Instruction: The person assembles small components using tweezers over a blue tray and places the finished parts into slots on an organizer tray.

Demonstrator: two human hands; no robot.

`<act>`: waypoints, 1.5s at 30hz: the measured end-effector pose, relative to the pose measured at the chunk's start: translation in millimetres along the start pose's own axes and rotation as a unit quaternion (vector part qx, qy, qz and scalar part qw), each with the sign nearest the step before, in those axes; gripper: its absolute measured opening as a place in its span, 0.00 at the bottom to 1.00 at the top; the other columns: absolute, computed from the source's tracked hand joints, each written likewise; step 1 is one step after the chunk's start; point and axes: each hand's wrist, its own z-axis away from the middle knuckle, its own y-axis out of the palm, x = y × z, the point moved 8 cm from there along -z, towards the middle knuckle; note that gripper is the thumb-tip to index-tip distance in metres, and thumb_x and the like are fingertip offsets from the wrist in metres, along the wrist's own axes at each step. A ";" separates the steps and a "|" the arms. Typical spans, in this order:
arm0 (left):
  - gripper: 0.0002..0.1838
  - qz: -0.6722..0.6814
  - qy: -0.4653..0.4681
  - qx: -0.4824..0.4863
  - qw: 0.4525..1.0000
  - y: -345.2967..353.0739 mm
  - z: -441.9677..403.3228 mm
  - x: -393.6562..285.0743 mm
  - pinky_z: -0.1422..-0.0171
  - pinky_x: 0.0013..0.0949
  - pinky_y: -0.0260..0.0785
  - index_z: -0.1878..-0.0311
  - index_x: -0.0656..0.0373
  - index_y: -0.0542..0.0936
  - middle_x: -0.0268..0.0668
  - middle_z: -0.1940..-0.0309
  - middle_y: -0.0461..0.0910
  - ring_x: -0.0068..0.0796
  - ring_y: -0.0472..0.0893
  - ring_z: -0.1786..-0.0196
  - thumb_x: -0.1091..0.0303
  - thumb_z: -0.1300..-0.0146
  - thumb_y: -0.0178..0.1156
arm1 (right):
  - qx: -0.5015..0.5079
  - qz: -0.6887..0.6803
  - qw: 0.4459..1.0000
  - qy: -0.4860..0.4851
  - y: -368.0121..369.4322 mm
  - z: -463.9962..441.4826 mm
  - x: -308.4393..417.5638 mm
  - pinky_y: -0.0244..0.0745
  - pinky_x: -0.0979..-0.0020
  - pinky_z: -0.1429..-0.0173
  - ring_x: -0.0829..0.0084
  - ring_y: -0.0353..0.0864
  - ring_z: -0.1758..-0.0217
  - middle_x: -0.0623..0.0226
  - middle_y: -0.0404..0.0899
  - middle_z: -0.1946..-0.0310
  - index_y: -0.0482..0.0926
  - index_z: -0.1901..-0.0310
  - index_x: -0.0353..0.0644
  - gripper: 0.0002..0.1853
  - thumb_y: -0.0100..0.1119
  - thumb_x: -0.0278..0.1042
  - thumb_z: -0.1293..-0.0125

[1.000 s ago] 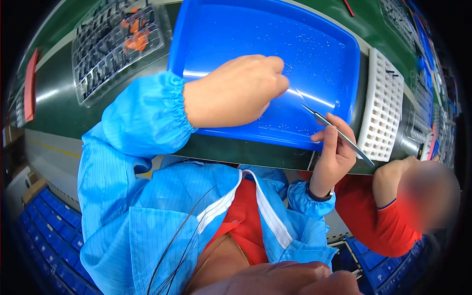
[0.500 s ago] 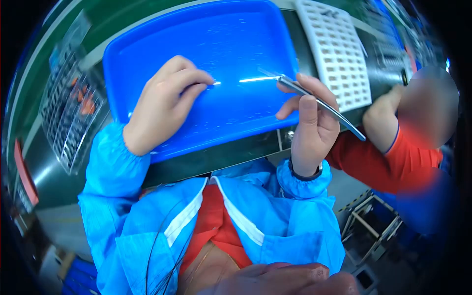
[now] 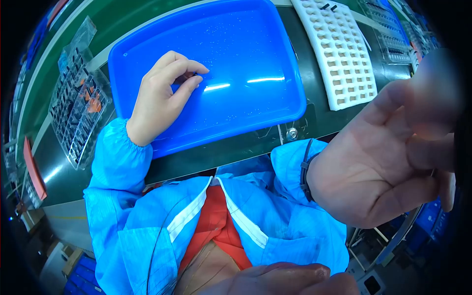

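Observation:
Over the left half of the blue tray [image 3: 265,110], my left hand [image 3: 164,93] is closed in a pinch. A tiny dark part [image 3: 195,74] shows between its thumb and index finger. Small pale specks and droplets dot the tray's floor. My right hand [image 3: 378,162], wearing a dark wristband, is raised large and close to the camera at the right, palm showing and fingers curled. A blurred patch covers some of its fingertips, and only a thin dark sliver shows between the fingers; what they hold cannot be made out.
A white foam rack [image 3: 344,64] with rows of slots and two black pieces at its top stands right of the tray. On the left lie a clear tray [image 3: 73,108] of black and orange parts and a red strip [image 3: 34,167]. More clear trays [image 3: 393,46] are at upper right.
My right hand, which held metal tweezers over the tray's right side, has risen toward the camera at the right. My left hand keeps its pinch; the view has shifted, moving the tray left.

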 end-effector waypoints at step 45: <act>0.08 0.062 0.033 -0.055 0.996 -22.9 0.0 -17.5 0.57 0.25 0.79 0.54 0.64 0.83 0.38 0.60 0.84 0.26 0.86 0.59 0.78 0.36 0.65 | 0.026 0.487 0.817 0.307 -48.1 43.3 -68.7 0.77 0.76 0.60 0.75 0.85 0.64 0.61 0.84 0.61 0.82 0.51 0.34 0.08 0.60 0.27 0.27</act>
